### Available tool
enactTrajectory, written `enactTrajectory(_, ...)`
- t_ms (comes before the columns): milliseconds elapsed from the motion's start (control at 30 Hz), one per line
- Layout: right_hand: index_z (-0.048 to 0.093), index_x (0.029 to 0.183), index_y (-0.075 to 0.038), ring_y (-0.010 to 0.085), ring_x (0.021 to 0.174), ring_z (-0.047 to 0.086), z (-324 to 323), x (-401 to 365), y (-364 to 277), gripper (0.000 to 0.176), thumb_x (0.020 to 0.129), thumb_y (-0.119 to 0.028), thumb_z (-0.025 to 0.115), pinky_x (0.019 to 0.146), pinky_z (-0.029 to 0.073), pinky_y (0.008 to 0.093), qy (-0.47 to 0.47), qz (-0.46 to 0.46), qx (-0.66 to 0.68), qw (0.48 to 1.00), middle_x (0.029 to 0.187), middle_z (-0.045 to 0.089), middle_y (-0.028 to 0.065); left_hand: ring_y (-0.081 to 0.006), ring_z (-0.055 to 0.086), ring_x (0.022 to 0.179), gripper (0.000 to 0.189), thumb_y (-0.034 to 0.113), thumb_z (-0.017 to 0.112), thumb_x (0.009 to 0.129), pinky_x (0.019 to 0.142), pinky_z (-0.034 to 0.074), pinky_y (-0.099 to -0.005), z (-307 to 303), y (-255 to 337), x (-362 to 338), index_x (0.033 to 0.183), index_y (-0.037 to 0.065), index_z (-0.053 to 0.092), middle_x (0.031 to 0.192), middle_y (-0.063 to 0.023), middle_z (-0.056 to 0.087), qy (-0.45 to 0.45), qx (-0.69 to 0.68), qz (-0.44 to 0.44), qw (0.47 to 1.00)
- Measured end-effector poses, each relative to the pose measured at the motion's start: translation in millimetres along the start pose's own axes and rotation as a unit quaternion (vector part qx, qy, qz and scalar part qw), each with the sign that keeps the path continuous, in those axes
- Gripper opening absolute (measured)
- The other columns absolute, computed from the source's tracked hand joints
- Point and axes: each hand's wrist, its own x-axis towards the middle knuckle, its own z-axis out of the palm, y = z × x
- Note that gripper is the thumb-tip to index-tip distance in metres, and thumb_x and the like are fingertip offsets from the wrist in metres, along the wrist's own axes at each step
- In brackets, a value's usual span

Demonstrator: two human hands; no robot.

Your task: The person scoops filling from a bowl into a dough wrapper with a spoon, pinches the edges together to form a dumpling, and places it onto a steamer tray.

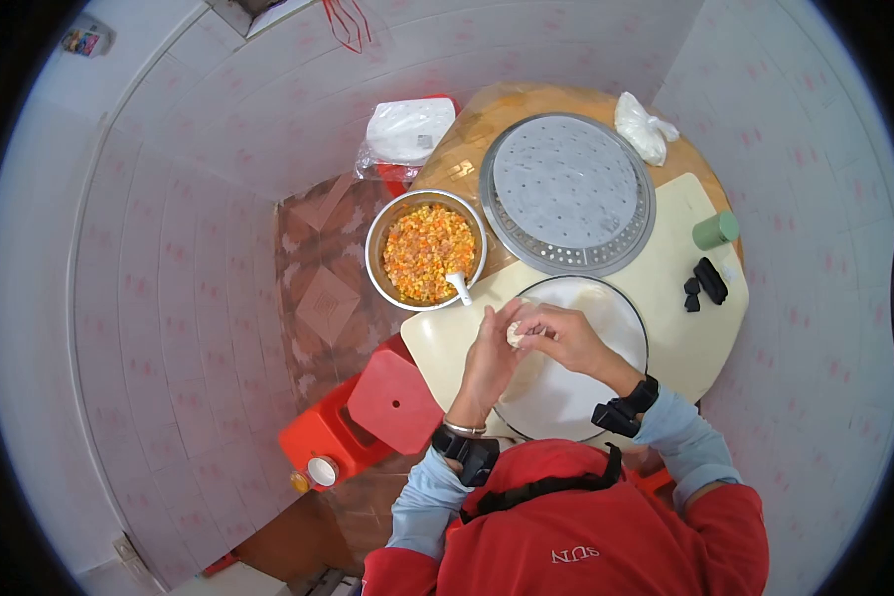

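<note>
Together, the left hand (pixel 492 353) and the right hand (pixel 569 338) close their fingers around one small pale dough piece (pixel 516 334). It is pinched between the fingertips of both hands, just above the one round white plate (pixel 566 402) with a dark rim. Each wrist carries one black strap device, two in all, and the left wrist also bears one thin metal bangle (pixel 464 428). The plate lies on one cream board (pixel 680 338) that covers the near part of one round wooden table (pixel 507 107). At about ten o'clock from the hands, near them, stands one metal bowl (pixel 372 253) filled with a chopped orange and yellow mix, and one white spoon (pixel 459 288) rests in it at the rim nearest the hands. At about twelve o'clock lies one round perforated steamer tray (pixel 566 189), its edge touching the bowl. At two o'clock stands one green cup (pixel 715 230), and just below it, near three o'clock, lie three black pieces (pixel 709 280) on the board. Two plastic bags sit at the far side, one white bag (pixel 407 129) at eleven o'clock and one knotted bag (pixel 644 127) at one o'clock. At eight o'clock, on the floor, stands one red stool (pixel 392 399).
</note>
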Motion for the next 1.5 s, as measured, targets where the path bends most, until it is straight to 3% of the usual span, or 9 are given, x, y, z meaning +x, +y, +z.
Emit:
enactTrajectory(133, 0.061, 0.090, -0.003, 0.0221, 0.077, 0.060, 7, -2, -6, 0.013, 0.079, -0.009, 0.063, 0.067, 0.048, 0.0304, 0.039, -0.096, -0.072, 0.992, 0.085, 0.060, 0.0094, -0.0212, 0.047, 0.112, 0.049, 0.035, 0.029, 0.099, 0.095, 0.039, -0.0333, 10, -6, 5, 0.131, -0.001, 0.035, 0.125, -0.0127, 0.047, 0.000, -0.060, -0.016, 0.998)
enactTrajectory(267, 0.060, 0.090, -0.003, 0.0278, 0.080, 0.059, 11, -6, -18, 0.014, 0.077, -0.006, 0.063, 0.071, 0.048, 0.0337, 0.108, -0.131, -0.128, 0.977, 0.085, 0.060, 0.0100, -0.0235, 0.045, 0.117, 0.042, 0.026, 0.030, 0.099, 0.098, 0.037, -0.0339, 19, -11, 0, 0.130, -0.002, 0.036, 0.126, -0.0160, 0.047, 0.015, -0.079, 0.062, 0.995)
enactTrajectory(600, 0.059, 0.084, -0.001, 0.0258, 0.077, 0.059, 25, -10, -22, 0.011, 0.074, -0.003, 0.064, 0.067, 0.049, 0.0330, 0.133, -0.192, -0.160, 0.959, 0.082, 0.059, 0.0101, -0.0280, 0.037, 0.126, 0.040, 0.023, 0.030, 0.098, 0.106, 0.028, -0.0373, 28, -18, -15, 0.127, -0.004, 0.038, 0.127, -0.0182, 0.044, 0.005, -0.123, 0.195, 0.973)
enactTrajectory(933, 0.058, 0.084, -0.001, 0.0256, 0.078, 0.059, 23, -7, -24, 0.013, 0.073, -0.004, 0.064, 0.067, 0.050, 0.0331, 0.096, -0.241, -0.202, 0.945, 0.083, 0.058, 0.0093, -0.0272, 0.039, 0.123, 0.039, 0.027, 0.031, 0.098, 0.106, 0.028, -0.0380, 22, -14, -21, 0.123, -0.001, 0.041, 0.124, -0.0166, 0.047, -0.007, -0.159, 0.186, 0.970)
enactTrajectory(1100, 0.059, 0.085, -0.003, 0.0244, 0.081, 0.059, 10, 3, -25, 0.015, 0.071, -0.007, 0.064, 0.068, 0.050, 0.0338, 0.015, -0.334, -0.288, 0.897, 0.086, 0.058, 0.0082, -0.0227, 0.049, 0.111, 0.041, 0.032, 0.031, 0.098, 0.093, 0.043, -0.0374, -7, -1, -22, 0.122, 0.001, 0.042, 0.122, -0.0134, 0.049, -0.057, -0.142, 0.007, 0.988)
enactTrajectory(1167, 0.060, 0.085, -0.005, 0.0239, 0.082, 0.059, 9, 4, -29, 0.015, 0.071, -0.008, 0.065, 0.067, 0.050, 0.0335, 0.002, -0.342, -0.293, 0.893, 0.087, 0.058, 0.0073, -0.0215, 0.050, 0.110, 0.040, 0.031, 0.032, 0.098, 0.090, 0.045, -0.0360, -12, -2, -23, 0.122, 0.001, 0.042, 0.120, -0.0121, 0.049, -0.033, -0.109, 0.007, 0.993)
enactTrajectory(1300, 0.059, 0.087, -0.005, 0.0231, 0.079, 0.058, 13, -2, -36, 0.017, 0.072, -0.009, 0.066, 0.064, 0.049, 0.0330, 0.042, -0.301, -0.293, 0.906, 0.085, 0.059, 0.0070, -0.0221, 0.048, 0.112, 0.036, 0.029, 0.034, 0.098, 0.088, 0.046, -0.0378, -9, -7, -23, 0.123, 0.004, 0.042, 0.114, -0.0099, 0.051, 0.010, -0.129, 0.093, 0.987)
enactTrajectory(1367, 0.059, 0.091, -0.005, 0.0215, 0.073, 0.058, 20, -7, -28, 0.020, 0.074, -0.010, 0.067, 0.062, 0.048, 0.0314, 0.056, -0.198, -0.197, 0.959, 0.082, 0.059, 0.0070, -0.0237, 0.046, 0.114, 0.036, 0.029, 0.034, 0.098, 0.089, 0.044, -0.0398, -2, -8, -25, 0.124, 0.005, 0.041, 0.115, -0.0099, 0.051, 0.015, -0.135, 0.126, 0.983)
enactTrajectory(1500, 0.058, 0.094, -0.004, 0.0189, 0.068, 0.058, 39, -13, -35, 0.021, 0.076, -0.010, 0.068, 0.058, 0.047, 0.0292, 0.101, -0.097, -0.110, 0.984, 0.079, 0.059, 0.0074, -0.0284, 0.039, 0.122, 0.035, 0.026, 0.036, 0.097, 0.095, 0.037, -0.0450, 2, -10, -24, 0.127, 0.007, 0.039, 0.118, -0.0102, 0.049, 0.013, -0.149, 0.189, 0.970)
